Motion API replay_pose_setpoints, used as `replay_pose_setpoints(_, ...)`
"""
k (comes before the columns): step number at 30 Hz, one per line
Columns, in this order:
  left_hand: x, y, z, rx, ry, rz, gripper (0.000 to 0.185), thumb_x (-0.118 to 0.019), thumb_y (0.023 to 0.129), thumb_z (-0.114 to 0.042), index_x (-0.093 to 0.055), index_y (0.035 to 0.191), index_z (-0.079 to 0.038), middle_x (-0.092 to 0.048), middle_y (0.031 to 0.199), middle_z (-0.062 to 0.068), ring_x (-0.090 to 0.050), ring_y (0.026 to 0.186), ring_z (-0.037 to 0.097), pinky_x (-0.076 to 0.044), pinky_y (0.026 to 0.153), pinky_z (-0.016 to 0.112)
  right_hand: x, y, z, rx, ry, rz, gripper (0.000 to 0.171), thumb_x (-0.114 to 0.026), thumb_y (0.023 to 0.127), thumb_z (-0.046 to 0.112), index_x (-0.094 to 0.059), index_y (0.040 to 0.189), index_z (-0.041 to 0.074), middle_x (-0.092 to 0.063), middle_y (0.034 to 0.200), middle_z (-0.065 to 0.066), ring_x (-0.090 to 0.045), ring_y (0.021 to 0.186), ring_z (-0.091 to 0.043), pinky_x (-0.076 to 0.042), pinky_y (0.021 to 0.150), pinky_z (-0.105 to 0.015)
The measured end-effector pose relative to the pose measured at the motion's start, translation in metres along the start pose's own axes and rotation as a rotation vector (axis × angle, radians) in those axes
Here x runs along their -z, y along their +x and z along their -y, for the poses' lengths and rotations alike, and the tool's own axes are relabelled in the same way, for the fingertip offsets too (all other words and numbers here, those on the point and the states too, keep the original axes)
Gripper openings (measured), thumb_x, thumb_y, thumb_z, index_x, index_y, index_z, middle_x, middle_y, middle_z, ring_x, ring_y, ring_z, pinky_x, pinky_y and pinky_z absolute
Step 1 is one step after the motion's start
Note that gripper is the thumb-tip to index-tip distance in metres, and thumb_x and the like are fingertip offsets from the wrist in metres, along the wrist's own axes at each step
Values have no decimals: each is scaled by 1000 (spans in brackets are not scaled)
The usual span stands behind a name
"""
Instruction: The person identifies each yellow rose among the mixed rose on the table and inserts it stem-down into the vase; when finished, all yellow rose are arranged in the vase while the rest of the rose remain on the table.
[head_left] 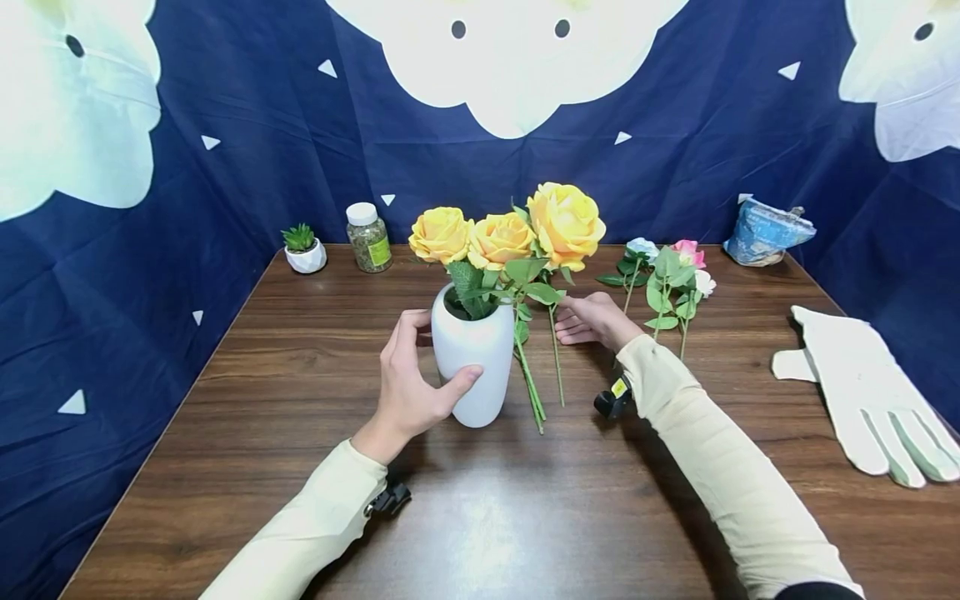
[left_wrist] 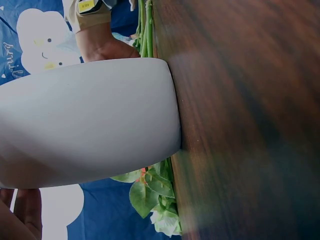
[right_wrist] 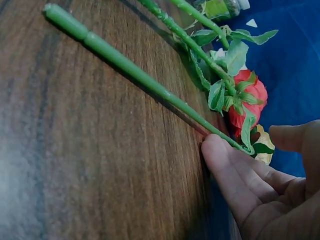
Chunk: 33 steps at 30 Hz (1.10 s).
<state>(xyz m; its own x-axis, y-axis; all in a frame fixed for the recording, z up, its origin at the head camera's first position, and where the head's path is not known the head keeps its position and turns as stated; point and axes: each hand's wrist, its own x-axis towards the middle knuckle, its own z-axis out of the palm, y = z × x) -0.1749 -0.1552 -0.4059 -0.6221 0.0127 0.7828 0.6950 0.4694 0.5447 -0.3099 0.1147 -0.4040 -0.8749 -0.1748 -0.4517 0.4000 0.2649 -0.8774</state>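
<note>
My left hand (head_left: 420,387) holds a white vase (head_left: 480,367) upright on the table, fingers round its left side and thumb across its front. Yellow roses (head_left: 501,240) stand at the vase's mouth; whether the large yellow rose (head_left: 566,225) is inside it cannot be told. To the right of the vase, my right hand (head_left: 592,321) reaches to a green stem (head_left: 557,358) on the table. In the right wrist view, fingertips (right_wrist: 215,147) touch this stem (right_wrist: 135,80), with the thumb apart. A red rose (right_wrist: 248,97) lies beyond it, beside other stems.
Pink, white and blue flowers (head_left: 678,275) lie at the back right. A blue bag (head_left: 765,233) and white gloves (head_left: 862,383) are farther right. At the back left stand a small potted succulent (head_left: 304,252) and a jar (head_left: 369,242) with a white lid.
</note>
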Motion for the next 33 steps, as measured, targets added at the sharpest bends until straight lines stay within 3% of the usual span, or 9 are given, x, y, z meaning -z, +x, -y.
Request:
replay_pose_setpoints(12,0,1,-2,6,-22,0,87,-66,84,-73,-57,120,6,-65,110,17,-64,93,28,-53,80,38,-7,4,1,32,-39,-38,41,-60,102,11,-57,127,-20,-70,72,-6,-68,60,-10,-61,66,-25)
replay_pose_setpoints(20,0,0,-1,10,-20,1,87,-66,84,-72,-57,120,6,-64,110,18,-63,92,27,-53,78,39,-15,5,0,73,-138,-183,28,-77,89,2,-71,109,-16,-69,62,0,-67,52,-9,-60,61,-25)
replay_pose_setpoints(24,-1,0,-1,8,-22,3,86,-66,84,-72,-57,120,6,-64,110,18,-63,93,27,-53,78,39,-16,5,-1,86,-154,-203,25,-76,88,-2,-73,109,-15,-70,62,-1,-67,51,-8,-60,61,-25)
replay_pose_setpoints(29,-1,0,-1,0,-19,5,84,-67,85,-70,-57,120,6,-64,110,19,-63,93,28,-54,76,49,-15,4,-4,75,-123,-212,27,-73,90,-2,-72,115,-13,-71,64,-2,-67,52,-7,-60,62,-24)
replay_pose_setpoints(33,0,1,-2,9,-24,8,87,-65,84,-72,-56,120,6,-64,111,19,-63,93,27,-54,77,46,-15,2,-6,74,-81,-214,31,-70,91,-2,-70,119,-13,-70,64,-1,-67,51,-6,-60,62,-22)
